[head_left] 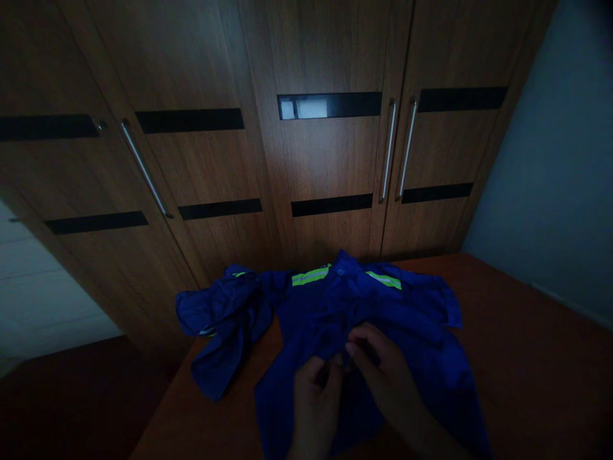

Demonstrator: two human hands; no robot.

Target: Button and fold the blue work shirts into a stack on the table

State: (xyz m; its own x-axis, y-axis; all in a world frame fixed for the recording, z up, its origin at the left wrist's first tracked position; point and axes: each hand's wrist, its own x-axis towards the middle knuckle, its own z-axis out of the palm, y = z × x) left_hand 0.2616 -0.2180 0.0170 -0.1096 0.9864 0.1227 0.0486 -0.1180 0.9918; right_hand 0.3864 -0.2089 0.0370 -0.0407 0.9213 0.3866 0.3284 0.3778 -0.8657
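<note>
A dark blue work shirt (421, 326) with yellow-green reflective strips on its chest lies spread on a reddish-brown tabletop, collar towards the wardrobe. Over its front middle, my left hand (316, 396) pinches the cloth between thumb and fingers. Close beside it, my right hand (378, 364) pinches the same front edge, fingertips almost meeting those of the left. Whether a button sits between the fingers is too dark to make out. Left of the shirt lies a second, crumpled blue garment (230, 319) with reflective trim, partly over the table's edge.
A brown wooden wardrobe (330, 160) with long metal handles and black strips stands right behind the table (517, 358). On the right there is a pale wall (541, 191). The table's left edge drops off to a dark floor (81, 396).
</note>
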